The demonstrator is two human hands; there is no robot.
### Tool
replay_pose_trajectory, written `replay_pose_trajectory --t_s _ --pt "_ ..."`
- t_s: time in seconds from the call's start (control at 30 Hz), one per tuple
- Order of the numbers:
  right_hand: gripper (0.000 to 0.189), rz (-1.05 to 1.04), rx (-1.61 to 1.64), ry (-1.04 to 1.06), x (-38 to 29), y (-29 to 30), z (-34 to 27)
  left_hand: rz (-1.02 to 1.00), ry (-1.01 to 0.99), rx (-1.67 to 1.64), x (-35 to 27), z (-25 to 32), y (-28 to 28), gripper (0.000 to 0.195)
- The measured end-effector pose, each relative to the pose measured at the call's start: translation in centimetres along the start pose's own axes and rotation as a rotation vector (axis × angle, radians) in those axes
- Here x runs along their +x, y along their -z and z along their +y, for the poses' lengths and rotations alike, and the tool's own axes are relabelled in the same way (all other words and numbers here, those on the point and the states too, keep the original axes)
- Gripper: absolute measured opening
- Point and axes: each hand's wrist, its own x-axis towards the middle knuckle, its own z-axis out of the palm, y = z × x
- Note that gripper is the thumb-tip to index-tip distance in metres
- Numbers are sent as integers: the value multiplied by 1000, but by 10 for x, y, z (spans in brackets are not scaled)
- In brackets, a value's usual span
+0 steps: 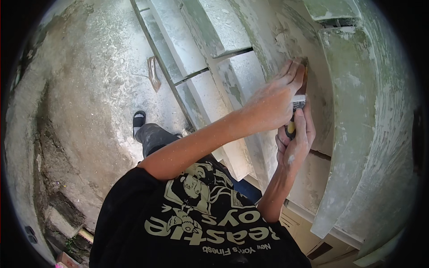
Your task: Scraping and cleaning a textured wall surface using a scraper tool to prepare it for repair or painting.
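Observation:
My right hand (296,139) grips the black and yellow handle (291,127) of a hand tool, thumb along its side. A pale collar (298,98) sits at the top of the handle. Beyond it runs a narrow brown blade-like strip (304,82), mostly covered by my left hand (285,88). The left fingers lie bent along that strip, their tips near its far end. White dust coats both hands. They are over a pale, dusty panel (320,120), beside a long curved greenish moulding (352,110). Whether the strip touches the panel is hidden.
Stepped pale blocks (209,95) with dark gaps between them stand left of my hands. A brown shard-like piece (153,75) lies on the stained concrete floor (100,77). One sandalled foot (138,121) shows there. Broken blocks (62,217) sit at the lower left.

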Motion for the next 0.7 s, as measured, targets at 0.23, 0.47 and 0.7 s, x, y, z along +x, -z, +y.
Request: replay_pose_trajectory --t_s 0.23,0.47,0.7 --pt "53 69 -17 -36 2 0 -4 9 35 1 1 0 0 71" --pt "43 -6 48 -38 11 -12 -16 3 35 16 11 1 11 70" --pt "51 -40 32 -20 9 -11 -9 -12 29 -20 10 -6 17 73"
